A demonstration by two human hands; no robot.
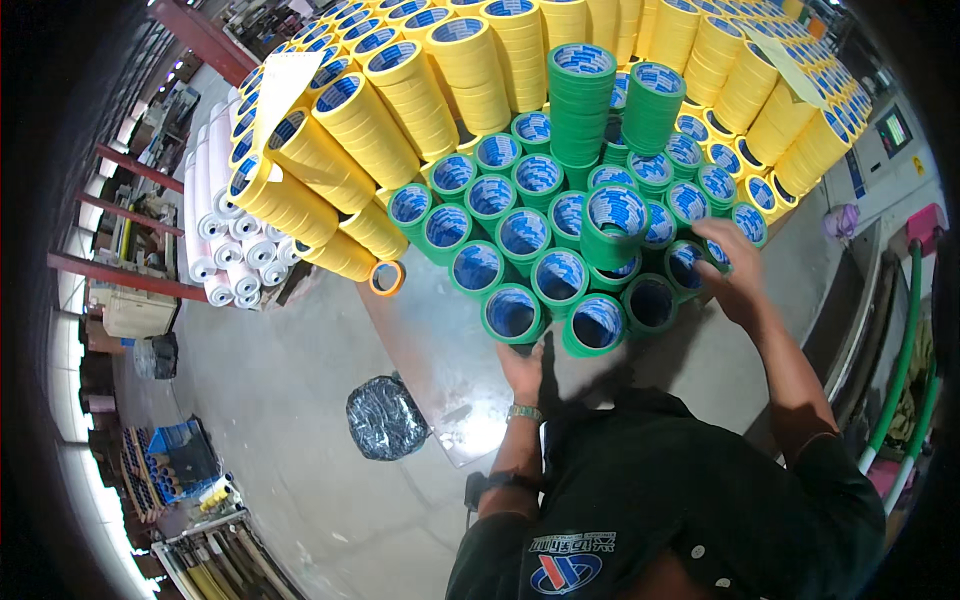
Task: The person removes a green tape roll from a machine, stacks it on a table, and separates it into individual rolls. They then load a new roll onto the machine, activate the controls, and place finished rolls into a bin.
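Many stacks of green tape rolls (523, 232) with blue-printed cores stand close together on the table in front of me. My left hand (522, 372) is at the near side, against the base of the front-left green stack (543, 318). Its thumb and a fingertip show apart, while the other fingers are partly hidden by the rolls. On the right edge of the group, my right hand (733, 262) has its fingers spread and curved beside the outer green stacks (686, 268). Taller green stacks (580, 105) rise at the back of the group.
Tall stacks of yellow tape rolls (365, 130) fill the table behind and to both sides. One orange-rimmed roll (387, 278) lies at the table's left edge. A black plastic-wrapped bundle (387, 417) sits on the floor. White rolls (240, 250) are piled left; green hoses (905, 350) run right.
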